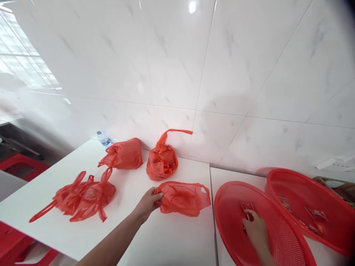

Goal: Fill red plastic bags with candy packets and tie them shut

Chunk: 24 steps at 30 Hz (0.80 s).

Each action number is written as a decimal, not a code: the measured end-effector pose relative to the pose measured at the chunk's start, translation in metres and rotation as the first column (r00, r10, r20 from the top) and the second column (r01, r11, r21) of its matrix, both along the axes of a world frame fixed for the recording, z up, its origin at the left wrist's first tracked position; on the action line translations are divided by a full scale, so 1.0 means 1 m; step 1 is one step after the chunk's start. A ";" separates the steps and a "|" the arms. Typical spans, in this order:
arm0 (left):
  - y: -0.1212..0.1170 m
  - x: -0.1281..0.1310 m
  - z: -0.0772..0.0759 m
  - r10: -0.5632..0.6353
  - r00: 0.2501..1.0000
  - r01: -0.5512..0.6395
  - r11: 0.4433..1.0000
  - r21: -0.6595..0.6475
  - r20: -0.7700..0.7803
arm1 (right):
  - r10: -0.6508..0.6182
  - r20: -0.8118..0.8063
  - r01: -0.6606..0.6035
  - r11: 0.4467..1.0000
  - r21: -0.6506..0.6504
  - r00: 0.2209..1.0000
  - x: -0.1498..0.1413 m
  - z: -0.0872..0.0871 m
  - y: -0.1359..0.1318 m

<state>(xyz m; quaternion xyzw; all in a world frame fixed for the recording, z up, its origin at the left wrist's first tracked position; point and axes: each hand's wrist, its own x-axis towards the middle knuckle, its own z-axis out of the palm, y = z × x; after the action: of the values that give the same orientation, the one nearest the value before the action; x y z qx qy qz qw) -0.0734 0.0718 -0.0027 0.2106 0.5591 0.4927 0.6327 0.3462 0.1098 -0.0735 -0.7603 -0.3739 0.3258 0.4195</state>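
Note:
My left hand pinches the rim of a thin red plastic bag, which spreads out to the right above the white table. Inside a red plastic basket with perforated sides, my right hand is closed around a small red packet. The packet's print is too small to read. To the right, overlapping that basket, a second red basin holds several small wrapped packets.
A filled red bag stands by the wall, another lies left of it, and more red bags lie nearer. A water bottle rests at the table's far corner. Red stools stand at left.

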 end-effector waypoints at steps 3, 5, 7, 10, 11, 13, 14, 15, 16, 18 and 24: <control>0.000 0.000 0.001 -0.031 1.000 0.031 0.999 0.011 0.003 | 0.170 -0.181 -0.164 0.985 0.050 0.969 -0.050 0.047 -0.005; 0.000 0.002 0.002 -0.050 0.999 0.050 0.999 0.009 0.014 | 0.315 -0.446 -0.301 0.948 0.105 0.838 -0.091 0.071 -0.008; -0.001 0.004 0.002 -0.065 0.997 0.064 0.998 0.010 0.029 | 0.374 -0.680 -0.379 0.913 0.152 0.630 -0.132 0.080 -0.008; -0.003 0.007 0.000 -0.091 0.995 0.090 0.996 0.018 0.038 | 0.269 -0.856 -0.408 0.910 0.075 0.441 -0.182 0.071 -0.001; -0.004 0.007 -0.002 -0.098 0.994 0.098 0.995 0.021 0.039 | 0.217 -0.880 -0.397 0.917 0.036 0.422 -0.195 0.065 0.001; -0.006 0.007 -0.004 -0.114 0.992 0.113 0.993 0.025 0.046 | 0.164 -0.895 -0.395 0.919 -0.015 0.414 -0.213 0.056 0.004; -0.007 0.006 -0.005 -0.120 0.992 0.119 0.993 0.025 0.048 | 0.166 -0.890 -0.403 0.915 -0.021 0.425 -0.218 0.054 0.004; -0.008 0.005 -0.005 -0.126 0.991 0.125 0.992 0.024 0.048 | 0.187 -0.877 -0.415 0.910 -0.016 0.444 -0.219 0.053 0.004; -0.008 0.004 -0.006 -0.134 0.990 0.133 0.991 0.024 0.047 | 0.220 -0.852 -0.419 0.908 0.001 0.474 -0.217 0.053 0.002; -0.009 0.002 -0.007 -0.147 0.988 0.146 0.989 0.024 0.038 | 0.293 -0.764 -0.386 0.920 0.063 0.575 -0.203 0.055 0.002; -0.007 -0.001 -0.009 -0.145 0.989 0.143 0.989 0.036 0.036 | 0.062 0.026 -0.064 0.994 0.087 0.998 -0.093 0.040 0.024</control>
<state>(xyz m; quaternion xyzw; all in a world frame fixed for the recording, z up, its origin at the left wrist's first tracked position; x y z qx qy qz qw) -0.0743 0.0647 -0.0115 0.2513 0.5218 0.4590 0.6737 0.2532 0.1342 -0.0338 -0.7326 -0.4166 0.3133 0.4377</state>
